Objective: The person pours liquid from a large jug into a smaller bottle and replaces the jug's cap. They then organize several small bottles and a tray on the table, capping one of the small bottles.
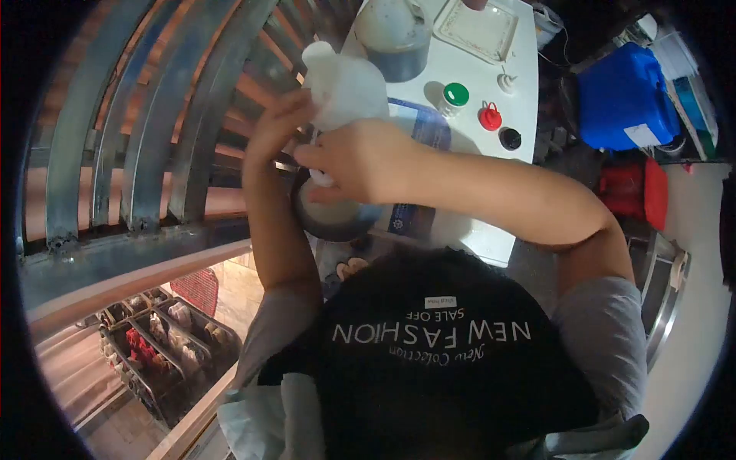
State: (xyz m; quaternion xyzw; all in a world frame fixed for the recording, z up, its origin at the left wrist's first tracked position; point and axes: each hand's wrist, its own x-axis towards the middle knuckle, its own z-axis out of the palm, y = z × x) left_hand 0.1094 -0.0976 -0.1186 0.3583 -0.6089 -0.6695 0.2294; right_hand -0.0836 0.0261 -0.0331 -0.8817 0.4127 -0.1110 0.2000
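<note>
A translucent white plastic jug (351, 90) is held up at the table's left edge, between both hands. My left hand (285, 121) grips its left side, fingers bent against the plastic. Reaching across from the right, my right hand (360, 162) is closed around the jug's lower part, and a white piece (320, 179) shows below its fingers. Directly beneath is a round pot (331, 215) with pale contents, partly covered by my right hand. Behind the jug stands a larger clear container (395, 46) with dark liquid in its lower half.
On the white table (487, 176) are a green-lidded jar (454, 98), a red cap (490, 116), a black cap (510, 138), a white nozzle (507, 81) and a patterned tray (477, 31). Metal bars (153, 115) border the left. A blue jerrycan (625, 96) stands at right.
</note>
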